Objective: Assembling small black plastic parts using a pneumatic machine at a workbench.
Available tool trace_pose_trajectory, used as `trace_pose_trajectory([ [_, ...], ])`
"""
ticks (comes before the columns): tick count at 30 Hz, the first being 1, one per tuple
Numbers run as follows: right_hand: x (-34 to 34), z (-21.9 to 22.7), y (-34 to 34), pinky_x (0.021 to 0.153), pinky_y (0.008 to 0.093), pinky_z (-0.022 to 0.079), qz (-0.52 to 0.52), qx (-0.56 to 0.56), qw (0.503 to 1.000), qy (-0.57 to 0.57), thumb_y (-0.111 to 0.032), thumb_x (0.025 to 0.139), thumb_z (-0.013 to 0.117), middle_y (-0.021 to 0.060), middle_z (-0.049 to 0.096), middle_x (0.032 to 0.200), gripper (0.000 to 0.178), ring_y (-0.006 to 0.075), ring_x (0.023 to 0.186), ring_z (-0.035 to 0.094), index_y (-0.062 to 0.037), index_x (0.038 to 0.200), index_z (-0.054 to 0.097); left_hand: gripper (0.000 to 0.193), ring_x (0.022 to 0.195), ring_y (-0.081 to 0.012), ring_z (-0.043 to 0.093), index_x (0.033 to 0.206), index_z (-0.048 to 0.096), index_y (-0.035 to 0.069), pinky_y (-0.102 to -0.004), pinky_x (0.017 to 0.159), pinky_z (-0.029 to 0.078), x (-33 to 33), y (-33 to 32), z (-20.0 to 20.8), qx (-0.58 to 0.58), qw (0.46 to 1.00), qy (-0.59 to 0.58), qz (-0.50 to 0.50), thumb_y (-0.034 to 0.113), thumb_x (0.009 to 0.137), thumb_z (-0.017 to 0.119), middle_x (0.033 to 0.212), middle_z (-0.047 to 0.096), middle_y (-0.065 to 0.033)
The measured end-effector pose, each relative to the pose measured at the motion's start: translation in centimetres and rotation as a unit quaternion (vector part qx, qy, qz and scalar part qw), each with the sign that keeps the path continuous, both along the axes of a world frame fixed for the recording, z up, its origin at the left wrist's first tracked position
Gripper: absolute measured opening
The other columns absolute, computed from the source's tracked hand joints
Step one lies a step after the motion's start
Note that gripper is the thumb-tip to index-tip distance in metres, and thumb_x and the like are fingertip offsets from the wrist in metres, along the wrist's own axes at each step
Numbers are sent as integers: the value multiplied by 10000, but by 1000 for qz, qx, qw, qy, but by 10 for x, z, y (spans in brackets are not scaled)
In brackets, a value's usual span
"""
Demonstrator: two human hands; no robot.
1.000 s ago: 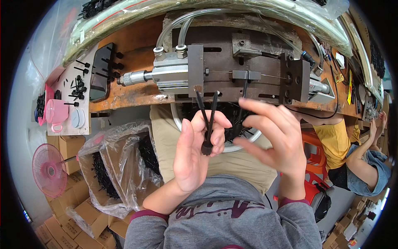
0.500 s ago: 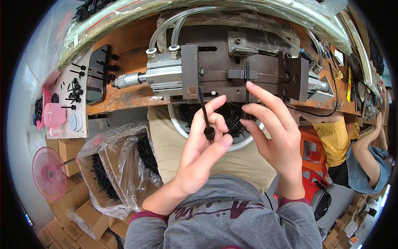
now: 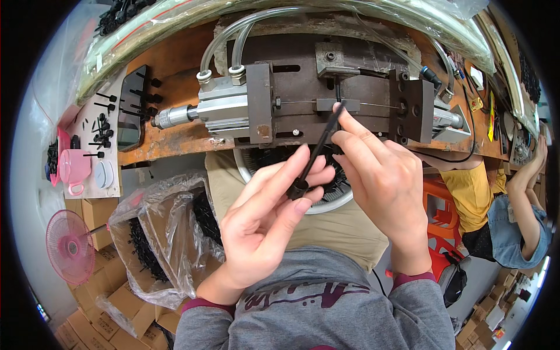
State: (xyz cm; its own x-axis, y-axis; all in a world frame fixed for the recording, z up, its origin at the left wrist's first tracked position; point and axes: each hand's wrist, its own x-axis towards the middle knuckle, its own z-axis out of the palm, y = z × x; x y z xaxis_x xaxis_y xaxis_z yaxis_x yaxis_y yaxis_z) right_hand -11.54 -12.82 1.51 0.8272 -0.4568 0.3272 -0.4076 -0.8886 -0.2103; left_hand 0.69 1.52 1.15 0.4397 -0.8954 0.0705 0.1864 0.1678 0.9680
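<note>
Your left hand (image 3: 265, 219) pinches the lower end of a thin black rod (image 3: 318, 153) between thumb and fingers, while your right hand (image 3: 382, 186) grips its upper end, tip raised just before the metal press (image 3: 326, 102) on the table (image 3: 175, 70), above a white bowl (image 3: 335, 201).

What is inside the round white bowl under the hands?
The round white bowl on the person's lap holds a heap of thin black plastic sticks. The left hand and right hand cover most of it, so how full it is stays hidden.
</note>
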Motion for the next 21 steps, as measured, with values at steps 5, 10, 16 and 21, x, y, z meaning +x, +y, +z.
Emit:
trace_pose_trajectory([
  [5,1,5,3,581,310,506,-7,9,1000,12,-58,731,748,60,673,1243,216,209,574,607,-63,928,659,465,1009,-275,685,1230,611,-73,-335,839,593,6,11,-3,-15,994,-104,44,-79,783,736,1152,647,-192],
  [10,-2,2,-3,570,271,502,18,32,998,-50,-51,764,749,74,705,1165,200,163,625,653,-46,949,673,414,859,-202,683,1048,738,24,-277,755,592,14,17,-8,-47,945,-317,70,20,654,864,1013,690,-129],
  [16,-5,16,17,491,204,459,-5,544,789,-285,-66,932,651,71,705,866,133,55,564,585,15,1032,684,340,810,-178,695,978,763,47,-280,667,575,4,19,-8,-82,926,-359,83,29,650,851,1089,678,-118],
  [21,2,12,19,467,195,433,61,692,645,-317,-113,982,603,93,701,829,172,54,537,561,29,1035,683,344,824,-211,697,961,770,39,-290,701,576,9,21,-3,-95,886,-451,52,49,623,832,1153,686,-134],
])
